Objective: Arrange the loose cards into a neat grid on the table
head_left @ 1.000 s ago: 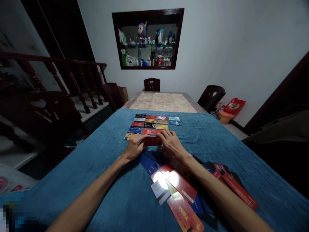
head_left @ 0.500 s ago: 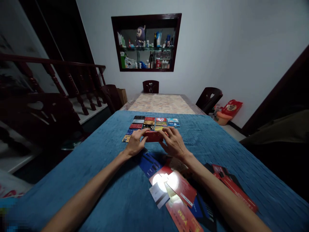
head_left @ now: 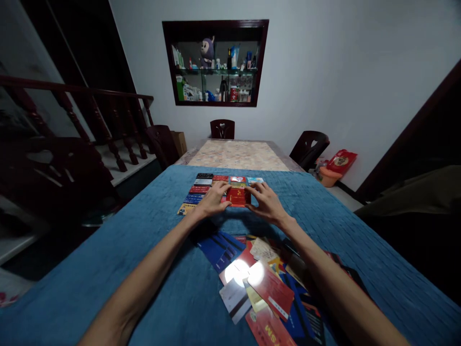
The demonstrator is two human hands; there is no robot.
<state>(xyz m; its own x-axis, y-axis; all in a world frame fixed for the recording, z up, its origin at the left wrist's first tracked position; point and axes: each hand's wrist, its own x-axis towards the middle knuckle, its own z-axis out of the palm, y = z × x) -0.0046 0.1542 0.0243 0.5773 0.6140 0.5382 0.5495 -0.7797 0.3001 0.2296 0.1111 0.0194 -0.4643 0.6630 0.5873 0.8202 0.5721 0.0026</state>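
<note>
Between both hands is a red card (head_left: 238, 196) with gold markings, over the lower right of a grid of laid-out cards. My left hand (head_left: 213, 200) grips its left edge with thumb and fingers. At the right edge, my right hand (head_left: 267, 201) pinches it the same way. Left of my left hand lie a blue card (head_left: 193, 198) and a yellow card (head_left: 184, 209) with a figure on it. My hands partly cover the grid's middle. Nearer me sits a loose heap with a red card (head_left: 272, 287), a silver card (head_left: 235, 299) and blue cards (head_left: 220, 250).
A blue cloth (head_left: 154, 250) covers the near part of the table; the far part shows a beige patterned top (head_left: 237, 154). Dark chairs (head_left: 222, 129) stand around it. My right forearm passes over the heap's right side. Light glare whitens some cards.
The red card has moved slightly right and tilted down so its gold-marked face shows. Both hands have moved with it, and the view has shifted a little.
</note>
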